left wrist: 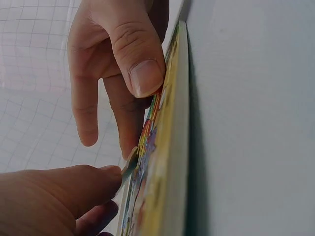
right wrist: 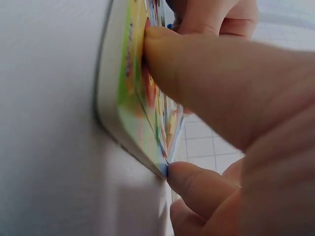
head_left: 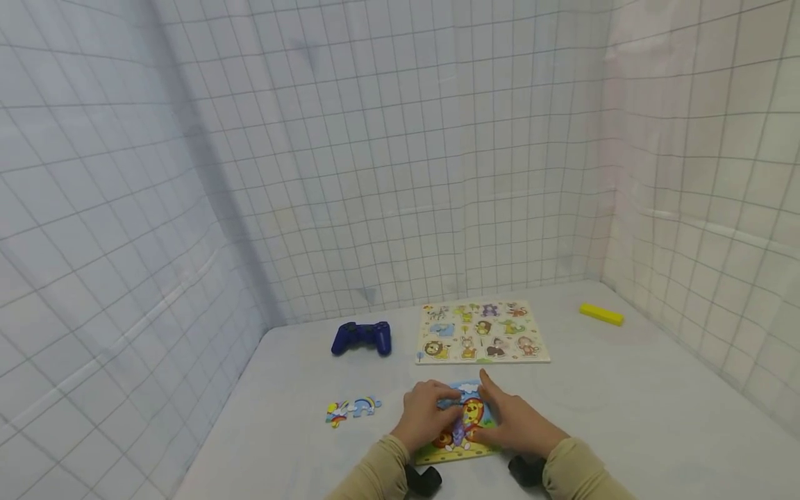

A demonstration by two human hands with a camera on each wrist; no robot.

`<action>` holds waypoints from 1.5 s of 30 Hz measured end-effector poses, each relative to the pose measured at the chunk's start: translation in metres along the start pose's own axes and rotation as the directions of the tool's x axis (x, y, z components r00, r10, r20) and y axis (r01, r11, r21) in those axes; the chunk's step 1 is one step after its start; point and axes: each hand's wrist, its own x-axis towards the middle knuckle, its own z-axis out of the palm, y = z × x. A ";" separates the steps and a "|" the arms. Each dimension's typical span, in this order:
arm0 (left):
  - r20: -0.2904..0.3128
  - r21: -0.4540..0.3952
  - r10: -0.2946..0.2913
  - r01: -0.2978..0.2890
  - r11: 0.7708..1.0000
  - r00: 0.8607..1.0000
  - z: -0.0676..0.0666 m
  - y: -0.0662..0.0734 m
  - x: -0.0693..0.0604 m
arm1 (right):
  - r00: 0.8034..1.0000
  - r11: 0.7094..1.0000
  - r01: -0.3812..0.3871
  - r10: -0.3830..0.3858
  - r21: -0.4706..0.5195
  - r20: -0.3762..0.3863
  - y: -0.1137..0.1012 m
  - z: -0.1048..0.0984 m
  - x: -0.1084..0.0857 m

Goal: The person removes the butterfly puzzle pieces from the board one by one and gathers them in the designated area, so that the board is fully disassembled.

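The left hand pinches a thin, pale-edged puzzle piece over the bright rectangular cartoon jigsaw board on the white table, the right hand resting unclenched against it (a useful brace); levelling the piece should help it seat.

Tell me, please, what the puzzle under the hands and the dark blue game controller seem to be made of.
Puzzle: probably wood or fibreboard with a glossy printed face; the wrist views show a pale, solid edge below the bright picture.

Game controller: likely moulded plastic, given its evenly coloured shell; matt or glossy, I can't tell.
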 end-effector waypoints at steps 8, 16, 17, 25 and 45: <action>-0.043 -0.020 -0.030 0.029 0.999 0.999 0.004 -0.001 0.003 | 0.975 0.994 -0.007 -0.017 -0.110 -0.220 0.001 0.010 0.007; -0.107 -0.073 -0.034 0.026 0.997 0.994 0.010 -0.002 0.006 | 0.968 0.993 -0.030 0.000 -0.115 -0.251 0.000 0.013 0.008; -0.113 -0.073 -0.041 0.033 0.997 0.993 0.011 -0.002 0.006 | 0.968 0.993 -0.029 -0.001 -0.116 -0.251 0.000 0.013 0.008; -0.133 -0.067 -0.061 0.052 0.996 0.989 0.012 -0.001 0.007 | 0.968 0.993 -0.045 0.017 -0.108 -0.251 -0.001 0.014 0.008; -0.334 -0.004 -0.096 0.101 0.995 0.937 -0.071 -0.079 -0.052 | 0.974 0.992 -0.116 0.103 -0.056 -0.203 -0.001 0.014 0.008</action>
